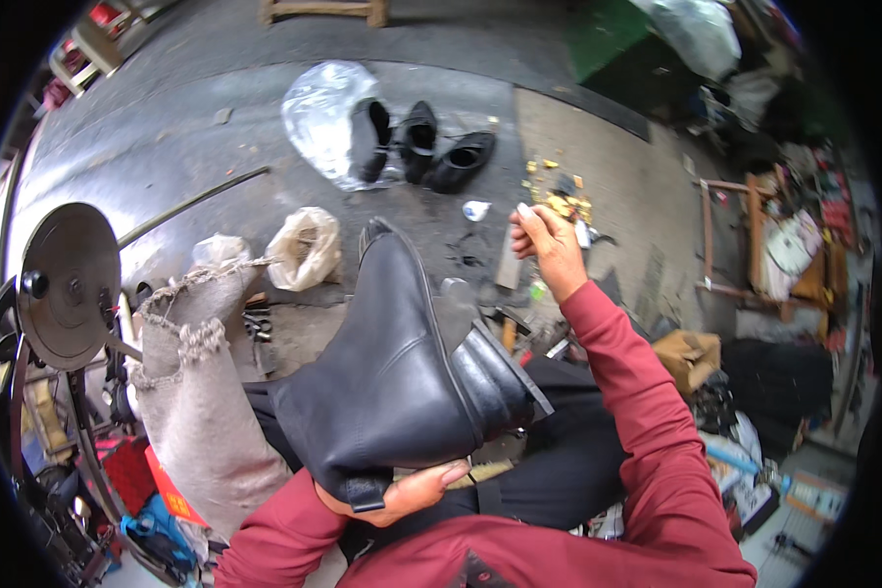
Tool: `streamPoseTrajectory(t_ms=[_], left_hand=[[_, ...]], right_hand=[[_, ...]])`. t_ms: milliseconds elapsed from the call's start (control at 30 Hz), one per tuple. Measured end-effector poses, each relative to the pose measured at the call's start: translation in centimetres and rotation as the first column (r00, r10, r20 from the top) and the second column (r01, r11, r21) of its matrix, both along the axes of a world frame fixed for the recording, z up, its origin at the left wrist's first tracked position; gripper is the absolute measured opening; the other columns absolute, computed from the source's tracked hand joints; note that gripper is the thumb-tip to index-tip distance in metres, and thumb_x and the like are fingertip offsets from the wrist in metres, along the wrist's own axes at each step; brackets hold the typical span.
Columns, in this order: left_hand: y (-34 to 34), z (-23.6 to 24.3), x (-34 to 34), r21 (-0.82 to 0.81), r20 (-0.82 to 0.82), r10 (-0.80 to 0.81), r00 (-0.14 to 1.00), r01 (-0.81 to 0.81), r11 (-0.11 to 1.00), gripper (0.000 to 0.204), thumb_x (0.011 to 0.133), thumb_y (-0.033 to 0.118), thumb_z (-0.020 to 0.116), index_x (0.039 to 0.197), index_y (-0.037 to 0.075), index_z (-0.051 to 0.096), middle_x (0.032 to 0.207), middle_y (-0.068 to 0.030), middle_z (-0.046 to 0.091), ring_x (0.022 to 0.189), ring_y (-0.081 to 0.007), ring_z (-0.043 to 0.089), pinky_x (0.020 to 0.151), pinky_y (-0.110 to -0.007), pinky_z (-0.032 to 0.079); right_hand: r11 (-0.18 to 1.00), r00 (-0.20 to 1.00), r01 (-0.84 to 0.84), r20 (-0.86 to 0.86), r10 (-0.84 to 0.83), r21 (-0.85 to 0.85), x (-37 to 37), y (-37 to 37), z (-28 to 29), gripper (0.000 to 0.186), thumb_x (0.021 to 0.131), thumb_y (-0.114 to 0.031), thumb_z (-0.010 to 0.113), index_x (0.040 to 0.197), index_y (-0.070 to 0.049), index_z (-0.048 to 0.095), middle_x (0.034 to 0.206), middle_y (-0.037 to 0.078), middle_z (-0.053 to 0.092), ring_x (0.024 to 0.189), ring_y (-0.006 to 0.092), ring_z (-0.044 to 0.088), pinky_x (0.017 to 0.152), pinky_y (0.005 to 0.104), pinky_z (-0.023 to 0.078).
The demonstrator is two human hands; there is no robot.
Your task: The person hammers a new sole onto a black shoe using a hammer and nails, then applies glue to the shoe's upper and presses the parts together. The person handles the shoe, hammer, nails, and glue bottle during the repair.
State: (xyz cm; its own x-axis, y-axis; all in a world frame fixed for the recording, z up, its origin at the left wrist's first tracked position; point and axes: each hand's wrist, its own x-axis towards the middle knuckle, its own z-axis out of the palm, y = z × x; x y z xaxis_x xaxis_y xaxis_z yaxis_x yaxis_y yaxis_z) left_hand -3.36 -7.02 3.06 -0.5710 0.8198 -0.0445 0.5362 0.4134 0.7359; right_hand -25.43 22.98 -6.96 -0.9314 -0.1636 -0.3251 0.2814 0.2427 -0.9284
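A black leather ankle boot (pixel 387 363) lies tipped on its side above my lap, its toe pointing away from me and its thick heel (pixel 495 377) turned to the right. Around the lower back of the boot, near its pull tab (pixel 366 493), my left hand (pixel 416 497) is closed, the thumb along the leather. My right hand (pixel 549 245) is raised apart from the boot, over the floor beyond it. Its fingers are curled in with the thumb against them; whether anything small sits between them is hidden.
Several black shoes (pixel 416 142) stand ahead beside a clear plastic bag (pixel 318 118). Left are a sackcloth bag (pixel 201 392), a white plastic bag (pixel 306 247) and a round metal wheel (pixel 69 284). Tools, including a hammer (pixel 511 328), and yellow scraps (pixel 568 206) lie beyond my lap.
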Motion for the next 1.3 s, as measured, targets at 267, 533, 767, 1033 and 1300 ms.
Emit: streamPoseTrajectory(t_ms=[267, 533, 767, 1033, 1300], left_hand=[[5.8, 4.1, -0.2, 0.567, 0.35, -0.132, 0.927, -0.098, 0.818, 0.038, 0.093, 0.013, 0.074, 0.129, 0.001, 0.069, 0.118, -0.0121, 0.074, 0.11, -0.0221, 0.07, 0.098, -0.037, 0.054], [11.6, -0.1, 3.5, 0.402, 0.846, -0.196, 0.496, -0.353, 0.845, 0.064, 0.09, 0.015, 0.078, 0.147, 0.0, 0.052, 0.139, -0.01, 0.062, 0.127, -0.0193, 0.057, 0.109, -0.036, 0.044], [10.1, -3.3, 3.1, 0.229, 0.921, -0.093, 0.379, -0.333, 0.915, 0.047, 0.09, 0.016, 0.078, 0.132, 0.002, 0.063, 0.125, -0.0088, 0.068, 0.115, -0.0216, 0.063, 0.103, -0.037, 0.049], [11.4, -4.5, 0.2, 0.138, 0.973, -0.07, 0.218, -0.316, 0.939, 0.061, 0.083, 0.005, 0.081, 0.138, -0.001, 0.057, 0.128, -0.0112, 0.066, 0.117, -0.0212, 0.063, 0.102, -0.036, 0.05], [12.6, -5.6, -0.8, 0.089, 0.98, -0.026, 0.196, -0.321, 0.943, 0.081, 0.082, 0.002, 0.081, 0.154, -0.005, 0.042, 0.15, -0.0176, 0.054, 0.139, -0.0237, 0.052, 0.116, -0.036, 0.04]], right_hand=[[0.759, 0.805, 0.498, 0.549, -0.225, -0.418, 19.6, 2.2, 15.5, 0.058, 0.107, -0.06, 0.045, 0.114, -0.005, 0.062, 0.101, 0.009, 0.068, 0.092, 0.0202, 0.068, 0.085, 0.0352, 0.055], [0.443, 0.481, 0.816, 0.86, -0.167, -0.371, 29.8, 3.8, 11.7, 0.049, 0.108, -0.05, 0.05, 0.108, -0.003, 0.064, 0.098, 0.011, 0.072, 0.084, 0.0208, 0.071, 0.081, 0.0355, 0.06], [0.498, 0.289, 0.851, 0.941, -0.177, -0.167, 28.7, 2.2, 7.5, 0.04, 0.108, -0.045, 0.051, 0.098, -0.007, 0.06, 0.085, 0.004, 0.066, 0.072, 0.0152, 0.066, 0.07, 0.0307, 0.058], [0.473, 0.09, 0.88, 0.968, -0.233, 0.032, 27.4, 1.0, 5.4, 0.04, 0.109, -0.043, 0.052, 0.094, -0.006, 0.059, 0.08, 0.003, 0.063, 0.067, 0.0128, 0.06, 0.066, 0.0273, 0.052], [0.539, 0.142, 0.836, 0.91, -0.39, 0.1, 27.5, 0.8, 3.8, 0.039, 0.109, -0.041, 0.053, 0.101, -0.004, 0.061, 0.085, 0.008, 0.066, 0.074, 0.0142, 0.063, 0.071, 0.0284, 0.053]])
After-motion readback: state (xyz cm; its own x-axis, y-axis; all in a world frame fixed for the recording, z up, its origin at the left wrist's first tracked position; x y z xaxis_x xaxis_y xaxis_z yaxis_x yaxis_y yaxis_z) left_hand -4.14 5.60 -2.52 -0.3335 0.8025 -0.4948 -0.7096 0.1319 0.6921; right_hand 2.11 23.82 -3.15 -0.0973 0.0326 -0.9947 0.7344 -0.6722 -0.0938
